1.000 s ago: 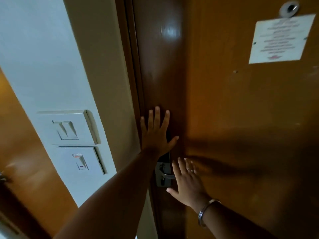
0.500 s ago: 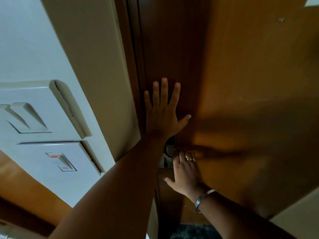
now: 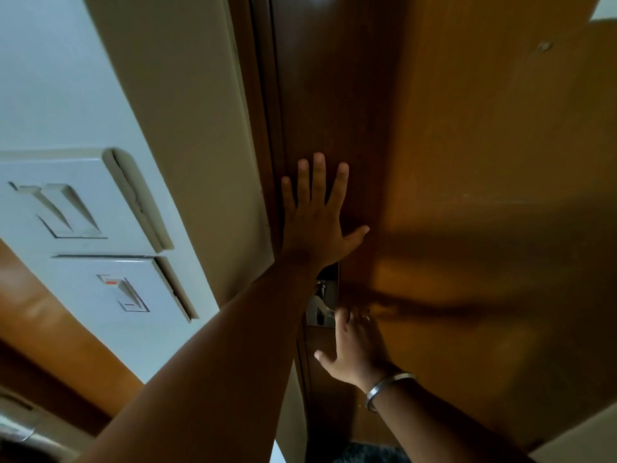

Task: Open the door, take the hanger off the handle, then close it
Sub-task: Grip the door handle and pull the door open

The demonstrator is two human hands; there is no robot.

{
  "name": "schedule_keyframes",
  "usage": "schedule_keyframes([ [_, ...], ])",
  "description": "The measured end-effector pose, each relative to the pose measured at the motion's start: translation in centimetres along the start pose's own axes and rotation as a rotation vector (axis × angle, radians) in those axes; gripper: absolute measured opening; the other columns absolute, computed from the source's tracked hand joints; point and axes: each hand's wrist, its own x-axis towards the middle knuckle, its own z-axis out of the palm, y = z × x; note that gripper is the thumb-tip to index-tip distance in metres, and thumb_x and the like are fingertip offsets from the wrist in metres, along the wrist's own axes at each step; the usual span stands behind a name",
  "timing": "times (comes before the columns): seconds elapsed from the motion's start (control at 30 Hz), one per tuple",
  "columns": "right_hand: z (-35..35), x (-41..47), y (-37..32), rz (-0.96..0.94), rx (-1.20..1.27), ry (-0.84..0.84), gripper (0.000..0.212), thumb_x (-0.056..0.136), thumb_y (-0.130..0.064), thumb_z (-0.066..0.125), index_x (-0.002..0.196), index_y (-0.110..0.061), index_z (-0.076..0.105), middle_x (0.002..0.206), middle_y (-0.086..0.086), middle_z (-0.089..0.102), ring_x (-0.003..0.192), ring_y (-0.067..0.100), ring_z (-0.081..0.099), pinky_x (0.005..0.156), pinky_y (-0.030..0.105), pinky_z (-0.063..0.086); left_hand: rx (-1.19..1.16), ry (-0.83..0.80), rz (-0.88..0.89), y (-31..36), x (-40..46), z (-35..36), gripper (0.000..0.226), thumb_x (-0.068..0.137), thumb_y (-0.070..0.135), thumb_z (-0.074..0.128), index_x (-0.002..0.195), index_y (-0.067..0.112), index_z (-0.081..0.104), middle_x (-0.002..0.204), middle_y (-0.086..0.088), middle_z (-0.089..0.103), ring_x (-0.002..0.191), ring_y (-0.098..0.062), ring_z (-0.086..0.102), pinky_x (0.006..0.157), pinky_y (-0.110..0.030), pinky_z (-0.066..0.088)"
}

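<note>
Closing step in hand. Left hand [image 3: 314, 222] flat, fingers spread, on door [image 3: 467, 195] near frame [image 3: 263, 128]. Right hand [image 3: 357, 345] open by handle [image 3: 320, 309], gripping nothing. No hanger visible. Next: press until latched.

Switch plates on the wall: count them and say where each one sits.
2. The upper switch plate is on the white wall left of the door frame; the lower switch plate, with a red-marked rocker, sits just beneath it. Others may lie outside the view.
</note>
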Motion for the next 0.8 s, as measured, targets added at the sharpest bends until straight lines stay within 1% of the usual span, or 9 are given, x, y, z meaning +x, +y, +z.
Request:
schedule_keyframes([
  [0.07, -0.1, -0.1, 0.4, -0.032, -0.001, 0.0, 0.07, 0.08, -0.057, 0.062, 0.13, -0.019, 0.033, 0.137, 0.006, 0.044, 0.121, 0.023, 0.046, 0.095, 0.03, 0.038, 0.008, -0.004, -0.013, 0.2, -0.2, -0.2, 0.112, 0.074, 0.081, 0.047, 0.156, 0.019, 0.002, 0.161, -0.024, 0.004, 0.148, -0.042, -0.004, 0.116, -0.063, -0.004],
  [0.23, -0.7, -0.5, 1.0, -0.093, -0.015, -0.025, 0.074, 0.08, -0.055, 0.063, 0.135, -0.019, 0.03, 0.136, 0.008, 0.048, 0.123, 0.026, 0.047, 0.098, 0.036, 0.04, 0.04, 0.004, -0.039, 0.4, -0.7, -0.5, 0.115, 0.072, 0.082, 0.047, 0.156, 0.02, -0.001, 0.161, -0.022, 0.002, 0.148, -0.039, -0.011, 0.116, -0.063, -0.004],
  [0.4, -2.4, -1.7, 1.1, -0.153, -0.107, -0.049, 0.073, 0.083, -0.053, 0.061, 0.137, -0.013, 0.033, 0.134, 0.013, 0.051, 0.12, 0.03, 0.05, 0.096, 0.038, 0.041, 0.039, -0.019, -0.053, 0.9, -1.8, -2.0, 0.116, 0.071, 0.082, 0.049, 0.156, 0.02, -0.002, 0.161, -0.02, 0.001, 0.148, -0.041, -0.005, 0.116, -0.062, -0.004],
  [0.5, -3.3, -2.7, 0.6, -0.153, -0.148, -0.066, 0.072, 0.085, -0.052, 0.06, 0.139, -0.013, 0.034, 0.135, 0.014, 0.05, 0.121, 0.031, 0.049, 0.097, 0.039, 0.04, 0.004, -0.035, -0.057, 1.3, -2.6, -3.2, 0.115, 0.071, 0.081, 0.049, 0.156, 0.021, -0.002, 0.161, -0.019, -0.001, 0.148, -0.038, -0.012, 0.116, -0.061, -0.005],
  [0.57, -3.6, -3.8, 0.1, -0.142, -0.177, -0.067, 0.073, 0.084, -0.053, 0.06, 0.14, -0.014, 0.034, 0.136, 0.013, 0.05, 0.122, 0.031, 0.049, 0.1, 0.041, 0.04, -0.012, -0.053, -0.059, 1.4, -3.4, -4.2, 0.115, 0.071, 0.081, 0.048, 0.155, 0.023, -0.006, 0.162, -0.015, -0.007, 0.146, -0.034, -0.019, 0.116, -0.06, -0.007],
  [0.6, -3.7, -4.4, -0.2, -0.134, -0.19, -0.055, 0.071, 0.083, -0.055, 0.06, 0.138, -0.015, 0.037, 0.134, 0.012, 0.052, 0.121, 0.031, 0.05, 0.099, 0.041, 0.041, -0.019, -0.07, -0.058, 1.5, -3.8, -4.8, 0.115, 0.071, 0.082, 0.047, 0.154, 0.025, -0.01, 0.162, -0.012, -0.014, 0.146, -0.033, -0.023, 0.116, -0.059, -0.01],
  [0.7, -4.0, -5.9, -0.6, -0.109, -0.207, -0.018, 0.058, 0.08, -0.059, 0.06, 0.121, -0.02, 0.049, 0.122, 0.005, 0.06, 0.11, 0.026, 0.057, 0.093, 0.038, 0.045, -0.054, -0.135, -0.064, 1.9, -4.6, -6.3, 0.115, 0.072, 0.083, 0.043, 0.15, 0.03, -0.022, 0.154, -0.007, -0.041, 0.144, -0.032, -0.03, 0.114, -0.055, -0.019],
  [0.73, -4.2, -6.6, -0.9, -0.099, -0.213, -0.013, 0.056, 0.079, -0.06, 0.061, 0.118, -0.021, 0.051, 0.12, 0.004, 0.061, 0.109, 0.025, 0.057, 0.092, 0.037, 0.044, -0.067, -0.155, -0.056, 2.0, -5.1, -6.9, 0.112, 0.074, 0.083, 0.04, 0.149, 0.03, -0.024, 0.151, -0.006, -0.044, 0.143, -0.032, -0.032, 0.112, -0.054, -0.023],
  [0.8, -4.6, -8.3, -2.1, -0.06, -0.214, -0.014, 0.054, 0.079, -0.058, 0.061, 0.117, -0.022, 0.052, 0.122, 0.002, 0.06, 0.112, 0.024, 0.056, 0.096, 0.037, 0.042, -0.089, -0.175, 0.0, 1.8, -6.4, -8.4, 0.105, 0.08, 0.08, 0.035, 0.149, 0.029, -0.025, 0.15, -0.006, -0.045, 0.141, -0.03, -0.036, 0.111, -0.053, -0.027],
])
